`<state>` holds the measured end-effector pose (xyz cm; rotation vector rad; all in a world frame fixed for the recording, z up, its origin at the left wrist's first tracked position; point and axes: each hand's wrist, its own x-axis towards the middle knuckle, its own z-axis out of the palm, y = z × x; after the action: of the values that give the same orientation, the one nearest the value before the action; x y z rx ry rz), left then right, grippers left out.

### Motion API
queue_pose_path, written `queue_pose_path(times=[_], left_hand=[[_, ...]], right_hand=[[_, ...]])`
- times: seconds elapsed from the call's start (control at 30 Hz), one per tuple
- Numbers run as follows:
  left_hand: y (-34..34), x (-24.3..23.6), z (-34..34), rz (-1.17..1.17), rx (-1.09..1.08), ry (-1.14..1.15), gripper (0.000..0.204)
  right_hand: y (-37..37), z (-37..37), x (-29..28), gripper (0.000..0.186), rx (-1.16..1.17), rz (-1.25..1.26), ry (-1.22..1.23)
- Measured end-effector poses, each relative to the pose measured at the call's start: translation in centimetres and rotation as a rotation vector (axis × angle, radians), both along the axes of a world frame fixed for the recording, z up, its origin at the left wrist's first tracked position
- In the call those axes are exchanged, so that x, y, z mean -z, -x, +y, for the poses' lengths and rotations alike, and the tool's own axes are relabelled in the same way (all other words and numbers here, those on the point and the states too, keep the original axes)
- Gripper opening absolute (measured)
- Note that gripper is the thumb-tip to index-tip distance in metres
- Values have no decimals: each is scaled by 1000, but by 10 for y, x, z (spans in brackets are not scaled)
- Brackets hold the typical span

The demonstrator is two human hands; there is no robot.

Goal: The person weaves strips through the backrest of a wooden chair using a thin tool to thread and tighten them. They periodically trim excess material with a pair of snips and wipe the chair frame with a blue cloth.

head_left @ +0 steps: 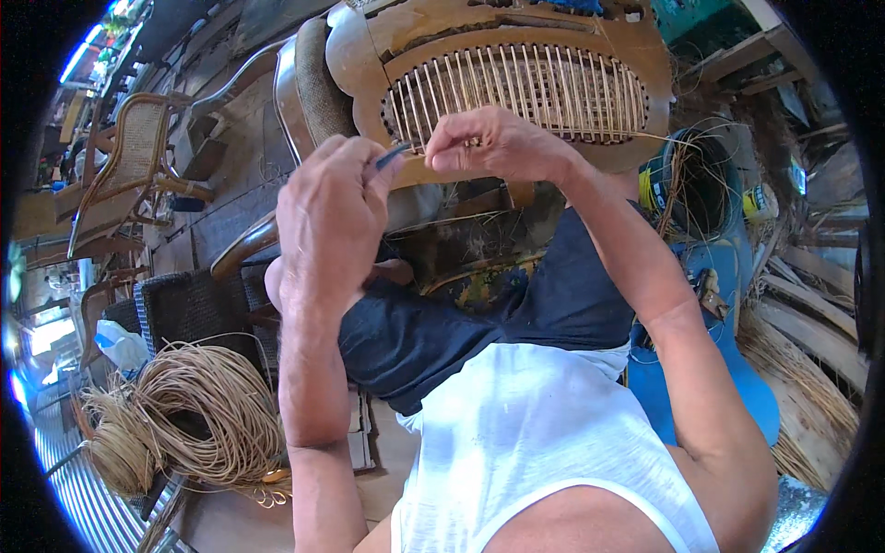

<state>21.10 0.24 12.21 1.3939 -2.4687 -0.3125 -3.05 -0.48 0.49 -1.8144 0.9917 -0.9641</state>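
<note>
A wooden chair frame (369, 64) with a scalloped edge lies ahead of me; its oval opening holds a woven panel of pale cane strands (516, 83) laced through edge holes. My left hand (332, 212) is closed on a slim dark tool (387, 158), pointing toward the frame's near edge. Just right of it, my right hand (498, 147) has its thumb and fingers curled together at the lower rim of the oval; what they pinch is too small to make out. A loose pale strand (678, 138) sticks out from the panel's right end.
A caned chair (129, 147) stands at the left, above coiled cane (203, 415). At the right are a dark bucket (702, 189) holding strands, a blue plastic piece (742, 378) and stacked wood (811, 341). My knees and dark shorts are below the frame.
</note>
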Motion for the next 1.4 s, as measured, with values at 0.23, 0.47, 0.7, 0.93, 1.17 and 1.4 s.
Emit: queue_pose_path(times=[0.23,0.47,0.7,0.93,1.17,1.4], left_hand=[[12,62,-58,-57,-141,-294,49],[54,85,-57,-193,135,-286,35],[45,90,-55,-12,186,-55,32],[46,91,-55,42,240,-104,28],[51,86,-56,-81,230,-112,31],[53,91,-59,-94,265,-64,28]], right_hand=[[20,11,13,19,534,-212,-36],[22,11,35,19,737,-152,127],[43,16,24,18,574,-164,-167],[42,16,30,20,534,-104,-2],[44,16,31,20,519,-107,-29],[44,16,29,20,517,-102,-40]])
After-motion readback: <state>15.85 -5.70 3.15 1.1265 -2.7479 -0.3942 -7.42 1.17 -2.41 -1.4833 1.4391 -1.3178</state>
